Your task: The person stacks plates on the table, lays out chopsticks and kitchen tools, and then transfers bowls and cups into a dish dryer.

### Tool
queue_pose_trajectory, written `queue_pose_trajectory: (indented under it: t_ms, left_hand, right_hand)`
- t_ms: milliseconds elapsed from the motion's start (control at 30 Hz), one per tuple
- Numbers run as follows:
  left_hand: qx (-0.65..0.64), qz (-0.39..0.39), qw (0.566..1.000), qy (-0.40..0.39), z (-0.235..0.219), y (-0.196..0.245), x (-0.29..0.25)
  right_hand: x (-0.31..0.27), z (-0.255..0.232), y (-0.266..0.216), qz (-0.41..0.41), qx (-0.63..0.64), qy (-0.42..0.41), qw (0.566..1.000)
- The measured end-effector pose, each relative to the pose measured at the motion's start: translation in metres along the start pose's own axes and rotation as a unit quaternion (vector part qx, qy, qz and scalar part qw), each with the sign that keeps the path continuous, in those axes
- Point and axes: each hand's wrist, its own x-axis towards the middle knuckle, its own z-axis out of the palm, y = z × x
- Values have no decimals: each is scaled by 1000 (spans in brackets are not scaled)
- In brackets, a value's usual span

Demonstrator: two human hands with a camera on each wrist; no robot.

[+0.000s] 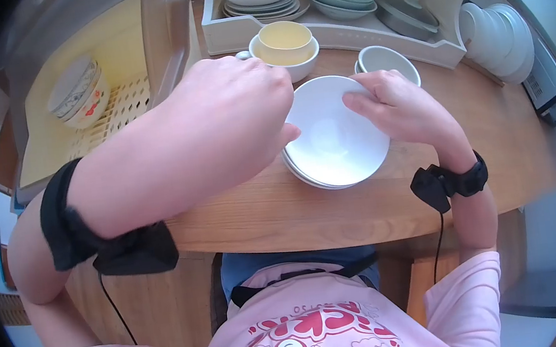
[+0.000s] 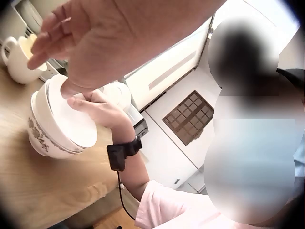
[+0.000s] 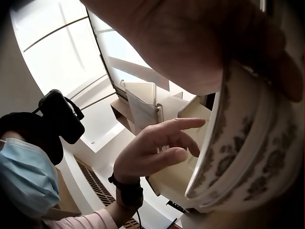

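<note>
A stack of nested white bowls (image 1: 336,142) with a floral band outside (image 3: 233,157) tilts over the wooden table. My right hand (image 1: 400,103) grips its right rim, thumb over the white inside and fingers behind the outer wall. Across the left side of the stack reaches my left hand (image 1: 248,101), its thumb overlapping the rim in the head view. The right wrist view shows that left hand (image 3: 155,148) with its index finger extended and its other fingers loosely bent beside the rim. Just behind the stack stand a white handled cup (image 2: 21,62) holding a yellow bowl (image 1: 285,37).
More white bowls (image 1: 388,63) sit behind my right hand. A cream rack (image 1: 337,31) at the back holds stacked plates and a lidded dish. White plates (image 1: 497,39) stand upright at right. A cream cabinet (image 1: 131,53) at left holds patterned bowls (image 1: 81,93).
</note>
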Motion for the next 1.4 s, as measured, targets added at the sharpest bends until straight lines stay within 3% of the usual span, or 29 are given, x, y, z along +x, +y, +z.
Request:
queue_pose_trajectory:
  t_ms: [33,100,233,433,500,567,600,633,667,700,733,867,900,967,1000,1067,1100,1167,1300,1367,1400]
  left_hand:
    - [1,-4,1000,0,0,-2,4]
    - [-14,-43,994,-97,2,-4,13]
    - [-44,-68,990,-117,2,-1,23]
    - [-55,-52,997,8,-1,0,28]
    - [-71,-30,990,118,-2,-2,27]
    - [-94,-16,987,132,-13,-8,14]
    - [-119,2,982,144,-21,-12,4]
    - [-175,-65,975,123,-36,-12,-6]
    - [-229,-131,959,101,-50,-14,-18]
    - [-229,-128,960,96,-54,-24,-30]
    - [-270,-158,940,134,-60,-42,-42]
    - [-412,-279,818,287,-77,-131,-93]
    - [-409,-280,820,286,-79,-152,-102]
    - [-279,-390,853,206,-73,-181,-112]
    - [-274,-390,854,208,-66,-184,-116]
    - [-301,-468,814,168,-48,-184,-122]
    - [-298,-469,813,170,-47,-186,-121]
    - [-371,-457,805,75,-40,-187,-116]
    - [-362,-504,780,90,-23,-176,-104]
    - [-381,-508,773,-19,-17,-187,-97]
    - [-382,-508,772,-18,-12,-193,-94]
  right_hand:
    - [2,1,0,-4,0,-2,1000]
    - [4,1,4,-50,-33,41,997]
    - [-1,2,7,-102,22,70,992]
    - [-9,11,12,-135,241,143,950]
    - [-8,14,13,-170,258,166,936]
    - [-8,15,12,-201,275,192,920]
    - [-8,16,7,-216,340,211,891]
    - [-10,16,6,-229,404,229,856]
    - [-11,13,8,-226,406,232,855]
    - [-13,7,13,-210,324,201,900]
    - [-12,4,16,-191,239,167,937]
    - [-2,12,18,-198,321,125,918]
    - [-1,12,19,-200,324,125,916]
    - [0,11,19,-207,351,116,906]
    - [2,11,18,-211,353,118,904]
    - [5,12,16,-196,336,111,915]
    - [7,12,16,-199,337,110,914]
    - [9,16,18,-167,319,113,926]
    - [9,21,22,-150,292,127,936]
    - [11,24,24,-155,233,167,946]
    - [11,24,25,-155,231,166,946]
